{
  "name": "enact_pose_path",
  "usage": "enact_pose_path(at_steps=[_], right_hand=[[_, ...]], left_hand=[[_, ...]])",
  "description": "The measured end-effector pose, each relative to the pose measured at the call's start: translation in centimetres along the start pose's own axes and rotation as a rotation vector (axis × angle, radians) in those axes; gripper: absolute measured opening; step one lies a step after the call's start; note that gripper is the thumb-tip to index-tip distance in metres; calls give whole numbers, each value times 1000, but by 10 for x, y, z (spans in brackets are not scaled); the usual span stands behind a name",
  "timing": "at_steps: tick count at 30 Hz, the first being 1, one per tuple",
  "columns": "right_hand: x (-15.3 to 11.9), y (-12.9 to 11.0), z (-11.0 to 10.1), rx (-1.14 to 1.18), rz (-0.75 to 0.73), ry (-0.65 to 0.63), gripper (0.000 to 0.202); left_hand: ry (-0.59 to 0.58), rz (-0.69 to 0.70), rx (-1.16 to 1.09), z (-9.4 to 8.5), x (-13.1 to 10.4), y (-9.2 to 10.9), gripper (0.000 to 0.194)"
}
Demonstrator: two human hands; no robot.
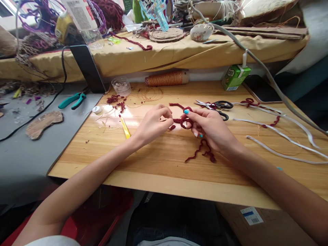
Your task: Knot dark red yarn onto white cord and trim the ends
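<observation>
A dark red yarn bow (pixel 186 123) with loops and two tails is held over the wooden tabletop. My right hand (pixel 212 128) pinches its loops between thumb and fingers. My left hand (pixel 156 123) is closed at the end of the lower tail, thumb and forefinger together. The upper tail sticks out free towards the left. Below my right hand lies a loose piece of dark red yarn (pixel 201 152). Scissors (pixel 217 105) with black handles rest just behind my right hand, on some red yarn. Left of my left hand is a yellow strip (pixel 125 128).
White strips (pixel 279 128) lie at the right. Red yarn scraps (pixel 119 104), a clear cup (pixel 121 86) and an orange thread spool (pixel 166 79) are towards the back. Teal pliers (pixel 72 100) lie left, near a leaning phone (pixel 87 68). A green drink carton (pixel 235 77) stands back right.
</observation>
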State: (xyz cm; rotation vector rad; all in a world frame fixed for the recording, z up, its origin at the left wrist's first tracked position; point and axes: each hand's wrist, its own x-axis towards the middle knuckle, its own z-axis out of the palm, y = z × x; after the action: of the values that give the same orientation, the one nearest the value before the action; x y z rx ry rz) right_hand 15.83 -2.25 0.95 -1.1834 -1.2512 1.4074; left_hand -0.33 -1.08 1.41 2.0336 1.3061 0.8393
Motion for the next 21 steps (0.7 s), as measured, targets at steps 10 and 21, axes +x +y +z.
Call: enact_pose_path(at_steps=[10,21], right_hand=[[-3,-2,1,-71,-78,-47,18],[-1,0,0,-22,-94,-11,18]], left_hand=[[-253,-47,-398,1,-1,4,32],[-275,-181,-486,1,3,0,24]])
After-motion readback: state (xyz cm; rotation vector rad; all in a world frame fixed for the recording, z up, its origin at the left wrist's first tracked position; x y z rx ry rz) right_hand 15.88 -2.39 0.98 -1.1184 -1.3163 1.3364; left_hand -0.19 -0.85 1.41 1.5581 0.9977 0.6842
